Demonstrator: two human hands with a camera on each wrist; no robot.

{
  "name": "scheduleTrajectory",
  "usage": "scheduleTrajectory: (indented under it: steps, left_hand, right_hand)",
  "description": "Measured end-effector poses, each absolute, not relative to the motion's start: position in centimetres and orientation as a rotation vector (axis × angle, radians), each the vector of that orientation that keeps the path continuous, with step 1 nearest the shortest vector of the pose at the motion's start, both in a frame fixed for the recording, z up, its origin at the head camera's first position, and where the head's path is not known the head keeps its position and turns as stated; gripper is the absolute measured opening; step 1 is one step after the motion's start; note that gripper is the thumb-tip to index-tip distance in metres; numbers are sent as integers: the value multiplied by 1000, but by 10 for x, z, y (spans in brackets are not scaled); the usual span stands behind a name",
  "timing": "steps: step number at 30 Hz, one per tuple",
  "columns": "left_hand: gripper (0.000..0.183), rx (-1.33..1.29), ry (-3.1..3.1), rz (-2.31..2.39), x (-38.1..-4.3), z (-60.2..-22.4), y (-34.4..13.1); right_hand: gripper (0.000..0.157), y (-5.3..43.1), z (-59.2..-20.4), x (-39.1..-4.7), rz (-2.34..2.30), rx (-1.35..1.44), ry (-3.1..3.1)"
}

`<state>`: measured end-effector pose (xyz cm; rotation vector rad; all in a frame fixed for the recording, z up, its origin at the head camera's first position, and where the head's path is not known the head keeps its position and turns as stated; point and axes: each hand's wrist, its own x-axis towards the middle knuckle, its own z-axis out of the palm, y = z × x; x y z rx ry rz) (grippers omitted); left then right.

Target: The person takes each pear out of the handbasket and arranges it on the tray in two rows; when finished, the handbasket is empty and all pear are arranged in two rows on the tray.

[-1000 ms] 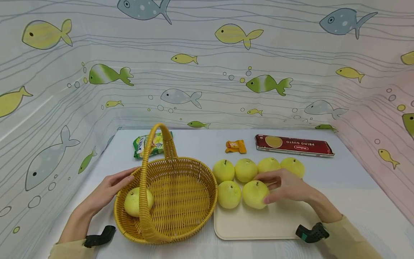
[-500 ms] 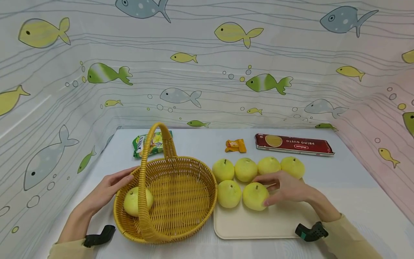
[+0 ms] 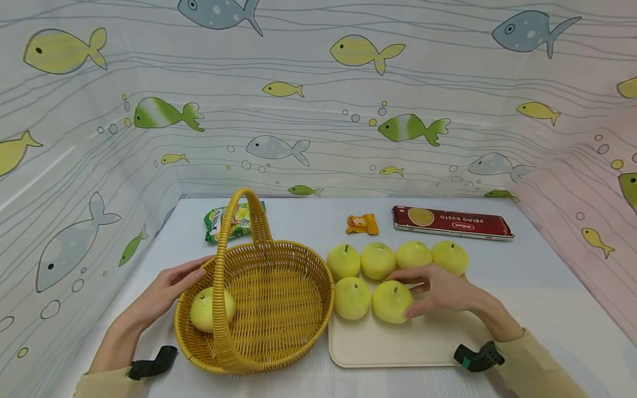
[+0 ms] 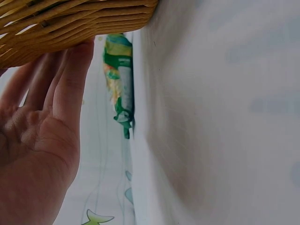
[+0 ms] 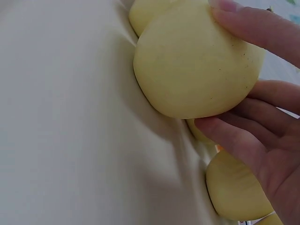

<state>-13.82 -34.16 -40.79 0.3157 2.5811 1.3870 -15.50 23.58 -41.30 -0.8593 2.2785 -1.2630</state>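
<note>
On the left stands a yellow wicker basket [image 3: 283, 309] with a tall arched handle; one yellow pear [image 3: 201, 310] lies in its left side. My left hand [image 3: 171, 284] holds the basket's left rim, thumb over the edge and fingers along the outside. In the left wrist view those fingers [image 4: 70, 89] reach up to the woven wall. My right hand [image 3: 440, 287] grips another round yellow pear [image 3: 392, 303] between thumb and fingers, low over the cream tray [image 3: 398, 354]. The right wrist view shows that pear [image 5: 197, 65] from the side, with the thumb across its upper part.
Beside the held pear sits one more pear [image 3: 352, 298]. Behind them several pears [image 3: 379, 261] form a row. Along the back lie a green snack bag [image 3: 234, 222], an orange wrapped snack [image 3: 362, 224] and a long red biscuit pack [image 3: 453, 223].
The pear in my right hand has shifted slightly toward me and down since the first frame, and has stayed almost still since. My left hand and the basket have kept their place.
</note>
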Motion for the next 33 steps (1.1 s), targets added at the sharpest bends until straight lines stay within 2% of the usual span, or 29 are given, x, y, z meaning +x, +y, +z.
scheduleTrajectory:
  steps: [21,33]
  left_hand:
    - [49,324,2579,1392,-138,-408,-342]
    - [50,320,2581,1386,-139,-409,-343]
  right_hand:
    - [70,236,-407,-152,-1207,-751,2388]
    - [68,236,-408,-153,-1219,-789,2389]
